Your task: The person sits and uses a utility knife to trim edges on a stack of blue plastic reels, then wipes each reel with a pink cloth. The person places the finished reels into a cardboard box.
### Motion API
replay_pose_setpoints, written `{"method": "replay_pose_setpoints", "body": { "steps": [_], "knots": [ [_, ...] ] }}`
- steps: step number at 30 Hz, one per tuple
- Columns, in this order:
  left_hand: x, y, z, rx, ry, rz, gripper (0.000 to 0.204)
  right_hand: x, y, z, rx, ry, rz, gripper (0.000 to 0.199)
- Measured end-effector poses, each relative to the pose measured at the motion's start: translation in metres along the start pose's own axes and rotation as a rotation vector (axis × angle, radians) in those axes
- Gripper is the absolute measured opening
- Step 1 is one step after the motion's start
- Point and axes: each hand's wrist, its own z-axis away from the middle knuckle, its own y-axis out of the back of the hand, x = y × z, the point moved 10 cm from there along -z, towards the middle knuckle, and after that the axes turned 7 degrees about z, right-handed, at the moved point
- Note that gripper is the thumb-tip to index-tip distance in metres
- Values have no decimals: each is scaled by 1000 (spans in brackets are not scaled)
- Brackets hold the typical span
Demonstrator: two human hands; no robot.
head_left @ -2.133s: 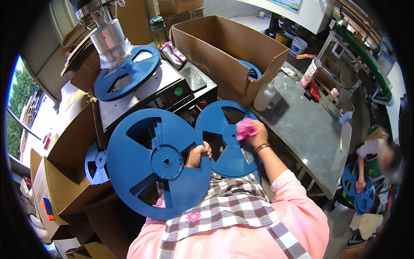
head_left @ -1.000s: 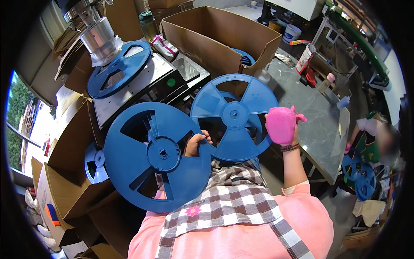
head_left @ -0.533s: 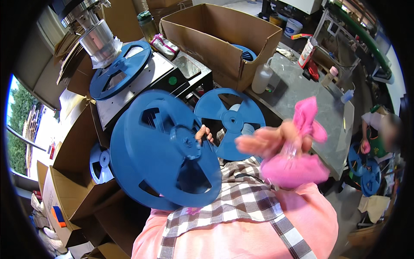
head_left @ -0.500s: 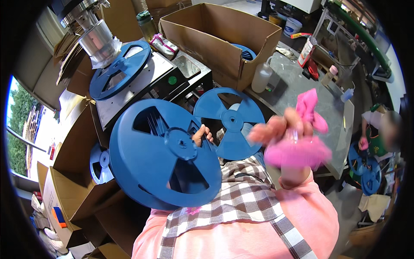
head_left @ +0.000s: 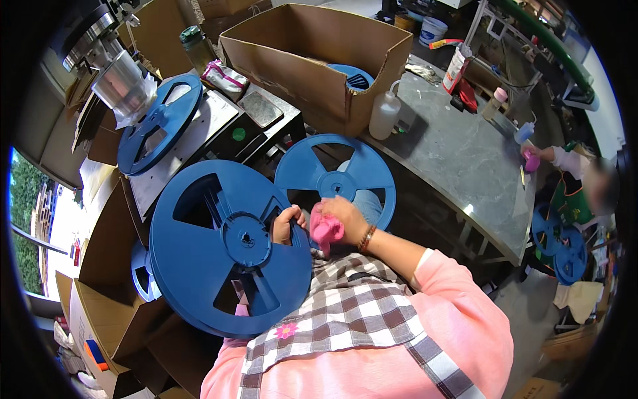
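My left hand [head_left: 287, 225] grips a large blue plastic reel [head_left: 193, 249], its fingers curled over the reel's edge at a window cut-out. The reel is tilted in front of my body, on the left. A crumpled pink cloth [head_left: 327, 228] is bunched in my closed right hand [head_left: 344, 214], just right of the reel's rim. Behind both hands, a second blue reel [head_left: 304, 167] stands over my lap, partly hidden by them. My sleeves are pink, under a checked apron.
A blue reel [head_left: 159, 118] lies on the machine beneath a metal press head [head_left: 121, 83]. An open cardboard box [head_left: 292, 83] holds another blue reel [head_left: 359, 78]. A squeeze bottle [head_left: 384, 116] stands on the grey table [head_left: 445, 146]. A co-worker's hand [head_left: 546, 153] holds pink cloth.
My right hand has swung left and inward with the pink cloth, from over the table's near side to beside the held reel. The reel has turned to face me more. The view has shifted slightly.
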Motion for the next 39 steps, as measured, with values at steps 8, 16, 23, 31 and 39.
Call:
{"method": "replay_pose_setpoints", "body": {
  "steps": [8,16,23,31,39],
  "knots": [
    [-1,-8,2,-45,17,39,20,215,62,-21,333,-827,21,35],
    [-2,-12,2,-39,26,62,18,259,54,8,286,-1129,59,37],
    [-4,-6,-1,-72,9,49,20,7,32,-12,228,-152,60,46],
    [-1,-2,0,-44,-13,52,22,52,80,86,290,-272,-78,42],
    [-8,-13,-5,-58,43,56,21,309,41,142,684,-1209,-177,40]
  ]
}}
